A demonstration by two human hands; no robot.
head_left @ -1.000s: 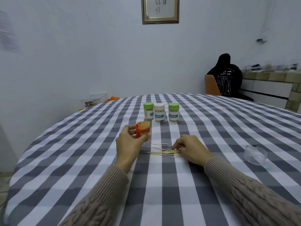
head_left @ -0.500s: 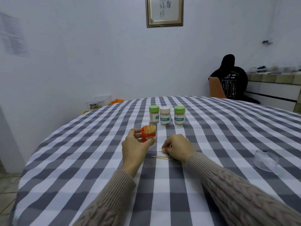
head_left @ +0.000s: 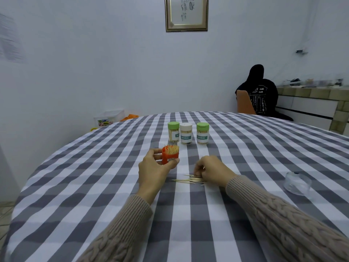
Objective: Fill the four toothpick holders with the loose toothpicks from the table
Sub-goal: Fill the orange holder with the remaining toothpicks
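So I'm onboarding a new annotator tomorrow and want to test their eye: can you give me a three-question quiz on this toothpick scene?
1. True or false: the left hand holds the orange toothpick holder, which has no lid on.
2. Multiple choice: how many capped holders stand in the row behind the hands? A) two B) three C) four
3. Fill in: the loose toothpicks lie on the checked tablecloth just under the ____ hand.

Key
1. True; toothpick tips stick out of its open top.
2. B: green-lidded holder, white-lidded holder, second green-lidded holder.
3. Right; the right hand has its fingers curled over the pile.
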